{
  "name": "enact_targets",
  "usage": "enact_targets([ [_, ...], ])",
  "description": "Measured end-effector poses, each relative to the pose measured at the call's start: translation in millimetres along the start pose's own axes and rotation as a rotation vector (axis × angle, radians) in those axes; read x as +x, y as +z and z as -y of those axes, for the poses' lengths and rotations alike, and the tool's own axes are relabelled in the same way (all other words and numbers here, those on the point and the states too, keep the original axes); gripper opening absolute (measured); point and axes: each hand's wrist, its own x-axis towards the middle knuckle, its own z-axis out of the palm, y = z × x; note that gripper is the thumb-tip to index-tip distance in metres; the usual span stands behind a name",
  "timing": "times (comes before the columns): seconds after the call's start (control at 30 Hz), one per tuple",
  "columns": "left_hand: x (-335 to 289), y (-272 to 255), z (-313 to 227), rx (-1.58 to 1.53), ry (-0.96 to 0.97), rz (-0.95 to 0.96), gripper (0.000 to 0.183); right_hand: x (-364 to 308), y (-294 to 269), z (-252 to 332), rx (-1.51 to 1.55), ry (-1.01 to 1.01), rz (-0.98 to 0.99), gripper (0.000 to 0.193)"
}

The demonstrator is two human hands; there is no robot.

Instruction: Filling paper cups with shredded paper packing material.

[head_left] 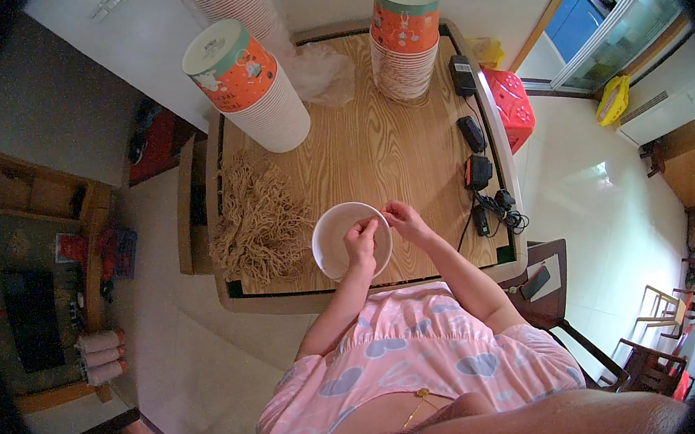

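Above the wood-grain table [342,155], the right hand [408,220] pinches the white bucket's [332,245] rim; the left hand [361,244] dips inside, its grip unclear.

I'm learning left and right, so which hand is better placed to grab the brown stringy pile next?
Probably the left hand. The brown stringy pile lies to the left, nearer to it. The right hand is at the right rim of the white tub, so it would have to reach across.
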Motion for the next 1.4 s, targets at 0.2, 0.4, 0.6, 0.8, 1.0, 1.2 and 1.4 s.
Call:
enact_targets([
  [0.2,1.2,-1.9,1.2,-0.011,-0.01,0.025,0.007,-9.3,4.3,12.7,0.348,0.047,-0.039,0.014],
  [0.4,-0.3,-0.7,2.2,-0.02,0.017,0.034,0.006,-16.2,-1.9,18.2,0.252,0.024,0.023,0.013],
  [0.6,-1.3,0.0,-0.2,0.006,0.009,0.039,0.005,-4.8,-0.4,-2.2,0.111,-0.081,-0.002,0.009],
  [0.8,-2.5,0.5,-3.9,0.01,-0.025,0.041,0.007,-3.2,3.2,-9.6,0.01,-0.111,-0.096,0.007],
  [1.0,-4.4,-2.6,-6.8,-0.037,-0.029,0.162,0.007,-5.1,0.7,-8.3,0.22,-0.104,-0.088,0.008],
  [1.2,-1.2,-8.3,-3.0,-0.018,-0.05,0.16,0.006,-17.5,-1.5,14.1,0.355,-0.033,0.039,0.022],
  [1.4,-0.2,-6.5,-3.2,-0.024,-0.055,0.184,0.005,-14.6,-4.2,12.5,0.07,-0.144,0.043,0.017],
])
